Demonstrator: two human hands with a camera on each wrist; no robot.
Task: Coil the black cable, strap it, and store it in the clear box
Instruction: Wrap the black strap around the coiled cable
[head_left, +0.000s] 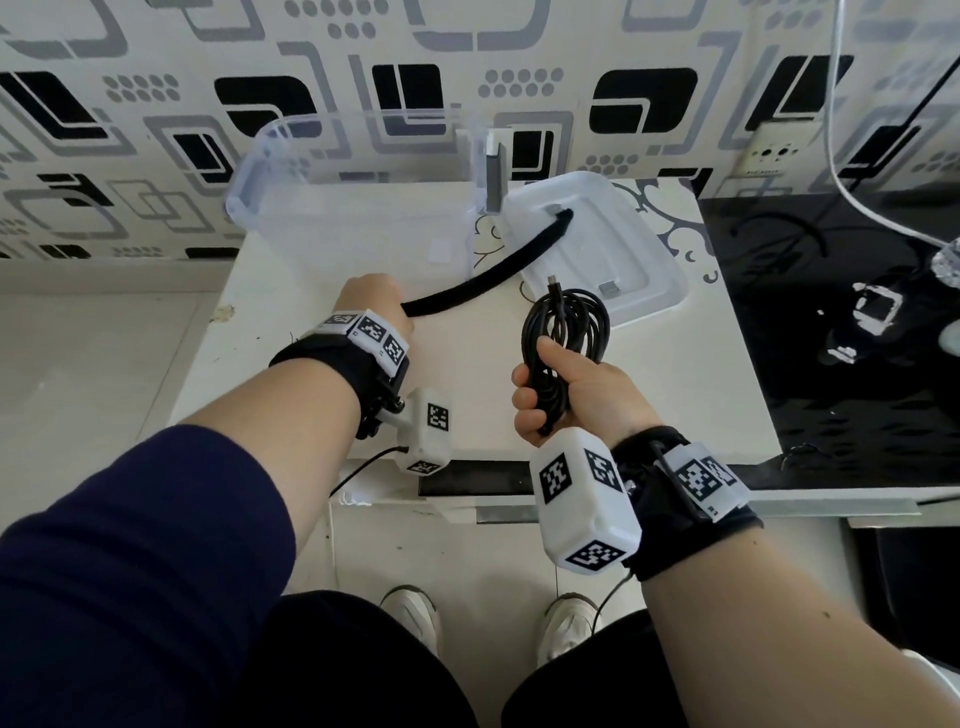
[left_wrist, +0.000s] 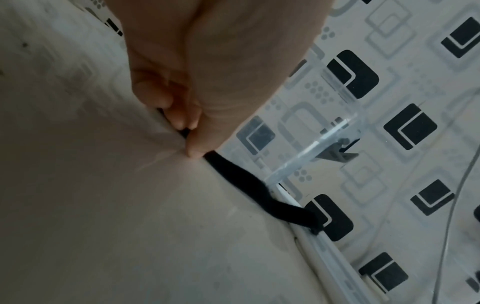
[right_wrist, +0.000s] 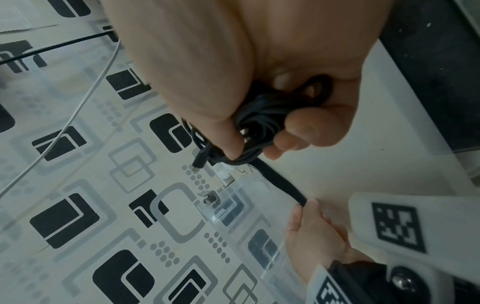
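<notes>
The black cable (head_left: 566, 327) is wound into a coil, and my right hand (head_left: 563, 395) grips the bunched loops (right_wrist: 259, 119) above the white table, one plug end sticking up. A long black strap (head_left: 493, 275) lies from the box lid down across the table. My left hand (head_left: 376, 306) pinches its near end (left_wrist: 185, 131) between thumb and fingertips, low on the table. The strap (left_wrist: 259, 195) also shows in the right wrist view as a strap (right_wrist: 280, 183) running to the left hand (right_wrist: 311, 226). The clear box (head_left: 358, 208) stands open at the back.
The box's white lid (head_left: 597, 249) lies right of the box, with the strap's far end on it. A patterned wall (head_left: 156, 130) is close behind. To the right is a black glossy surface (head_left: 831, 364) with small items and a thin white wire (head_left: 841, 171).
</notes>
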